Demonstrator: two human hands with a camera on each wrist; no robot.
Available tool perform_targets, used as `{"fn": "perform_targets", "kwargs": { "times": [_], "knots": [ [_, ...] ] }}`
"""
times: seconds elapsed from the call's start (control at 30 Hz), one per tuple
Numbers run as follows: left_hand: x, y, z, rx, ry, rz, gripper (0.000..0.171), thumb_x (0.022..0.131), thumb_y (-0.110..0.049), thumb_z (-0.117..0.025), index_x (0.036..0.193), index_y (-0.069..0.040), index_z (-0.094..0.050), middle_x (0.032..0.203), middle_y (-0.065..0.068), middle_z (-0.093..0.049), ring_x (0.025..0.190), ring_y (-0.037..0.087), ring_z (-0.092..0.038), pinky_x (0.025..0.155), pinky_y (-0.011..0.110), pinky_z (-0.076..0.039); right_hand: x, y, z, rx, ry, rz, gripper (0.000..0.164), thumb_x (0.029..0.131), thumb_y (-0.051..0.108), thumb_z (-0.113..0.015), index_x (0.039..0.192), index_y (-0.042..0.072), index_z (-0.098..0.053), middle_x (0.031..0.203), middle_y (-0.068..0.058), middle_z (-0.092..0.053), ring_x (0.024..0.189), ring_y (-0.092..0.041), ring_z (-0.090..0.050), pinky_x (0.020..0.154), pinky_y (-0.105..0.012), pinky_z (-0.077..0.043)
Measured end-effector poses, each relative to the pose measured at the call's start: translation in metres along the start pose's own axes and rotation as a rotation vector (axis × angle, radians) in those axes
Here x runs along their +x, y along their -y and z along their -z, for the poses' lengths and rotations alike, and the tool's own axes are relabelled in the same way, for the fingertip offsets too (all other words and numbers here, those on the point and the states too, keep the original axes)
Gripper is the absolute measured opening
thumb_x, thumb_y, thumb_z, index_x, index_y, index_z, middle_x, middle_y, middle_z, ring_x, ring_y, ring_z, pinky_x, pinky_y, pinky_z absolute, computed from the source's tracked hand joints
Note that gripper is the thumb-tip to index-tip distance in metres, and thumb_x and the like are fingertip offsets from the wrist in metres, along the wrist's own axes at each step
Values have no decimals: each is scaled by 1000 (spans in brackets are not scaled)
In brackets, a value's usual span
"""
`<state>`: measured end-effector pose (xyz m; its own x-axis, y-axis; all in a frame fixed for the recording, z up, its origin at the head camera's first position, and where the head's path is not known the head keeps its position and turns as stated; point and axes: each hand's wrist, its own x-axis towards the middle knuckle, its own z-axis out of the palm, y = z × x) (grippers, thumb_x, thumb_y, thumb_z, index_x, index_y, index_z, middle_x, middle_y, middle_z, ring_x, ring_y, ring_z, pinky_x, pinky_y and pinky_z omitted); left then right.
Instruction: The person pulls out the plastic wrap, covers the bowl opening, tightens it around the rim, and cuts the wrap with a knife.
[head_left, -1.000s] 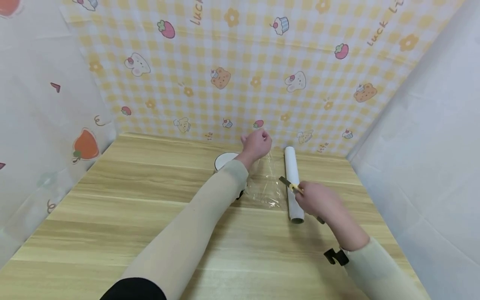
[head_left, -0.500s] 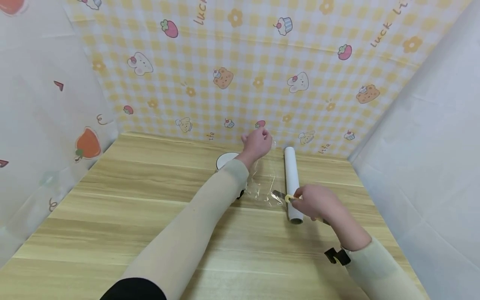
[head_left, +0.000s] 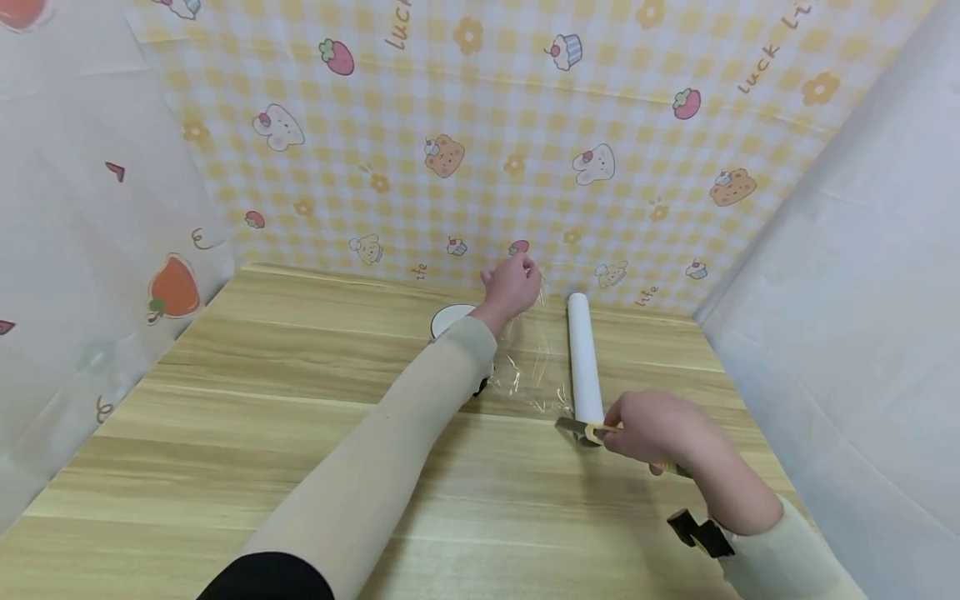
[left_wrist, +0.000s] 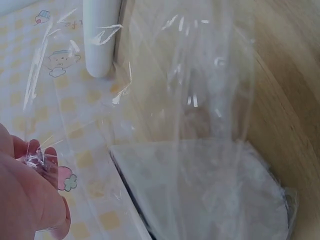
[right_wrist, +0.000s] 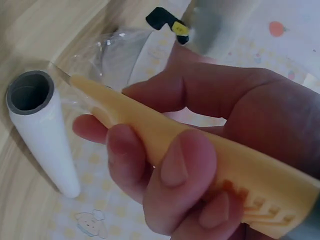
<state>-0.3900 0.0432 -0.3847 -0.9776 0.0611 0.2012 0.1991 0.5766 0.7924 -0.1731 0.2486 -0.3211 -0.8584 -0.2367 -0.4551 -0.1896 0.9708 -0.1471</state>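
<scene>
A roll of plastic wrap (head_left: 584, 354) lies lengthwise on the table, with a clear sheet of wrap (head_left: 528, 367) stretching left from it. My left hand (head_left: 512, 283) pinches the far edge of that sheet, which also shows bunched at the fingers (left_wrist: 47, 165) in the left wrist view. My right hand (head_left: 652, 429) grips a knife by its yellow handle (right_wrist: 200, 142); the knife's blade (head_left: 572, 427) is at the roll's near end. Under the left forearm sits a white dish (head_left: 452, 318) with a dark rim, seen through wrap in the left wrist view and partly hidden.
A yellow checked cloth (head_left: 480, 167) hangs behind the wood-grain table (head_left: 262, 358). White sheets stand at the left (head_left: 82, 250) and right (head_left: 840, 275) sides. A black clip (head_left: 701, 533) is on the right wrist.
My right hand has moved the knife toward me along the wrap, from the roll's middle to its near end. The left hand has stayed nearly still at the sheet's far edge.
</scene>
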Motion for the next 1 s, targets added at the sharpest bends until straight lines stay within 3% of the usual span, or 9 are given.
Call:
{"fn": "perform_targets", "kwargs": {
  "times": [0.1,0.27,0.33,0.5,0.8,0.87,1.0],
  "knots": [
    [-1,0,2,-14,1,-20,25,112,-24,-46,120,-15,-68,112,0,-77,119,22,-70,122,54,-20,-6,2,2,-15,9,-2,34,104,27,-70,133,11,-75,77,4,-70,50,-16,-65,69,-36,-52],
    [0,3,3,9,9,-50,28,110,-26,-53,121,-17,-77,125,-4,-79,123,19,-69,121,55,-22,-10,2,2,-15,-3,6,21,102,29,-70,114,11,-73,69,1,-67,52,-17,-65,68,-37,-51],
    [1,4,4,29,26,-59,32,111,-28,-53,128,-18,-78,135,-7,-78,130,18,-68,120,55,-23,-11,1,2,-11,-9,9,18,101,30,-70,106,12,-70,67,-1,-66,52,-18,-65,67,-37,-50],
    [1,5,11,64,91,-69,44,113,-34,-50,149,-16,-69,152,-7,-70,144,20,-62,122,57,-23,-12,-2,2,19,-19,17,17,101,30,-69,103,13,-68,67,-3,-67,52,-20,-65,65,-35,-49],
    [-10,10,39,34,121,-47,49,114,-35,-50,155,-12,-62,162,-1,-61,154,26,-53,133,62,-15,-6,-1,-5,126,-106,-9,18,100,30,-67,106,14,-69,68,-2,-64,58,-18,-67,55,-35,-48],
    [-13,13,45,22,116,-39,49,113,-35,-51,155,-11,-62,162,1,-61,152,26,-55,133,59,-17,-2,-1,-7,155,-129,-13,21,100,31,-66,108,12,-69,70,-3,-65,59,-18,-66,54,-35,-48],
    [-18,20,55,-37,100,-32,49,112,-33,-55,155,-9,-61,161,6,-62,150,30,-57,133,50,-33,7,-2,-8,209,-197,-17,27,101,33,-64,114,10,-69,71,-3,-68,60,-18,-64,53,-35,-48]
  ]
}}
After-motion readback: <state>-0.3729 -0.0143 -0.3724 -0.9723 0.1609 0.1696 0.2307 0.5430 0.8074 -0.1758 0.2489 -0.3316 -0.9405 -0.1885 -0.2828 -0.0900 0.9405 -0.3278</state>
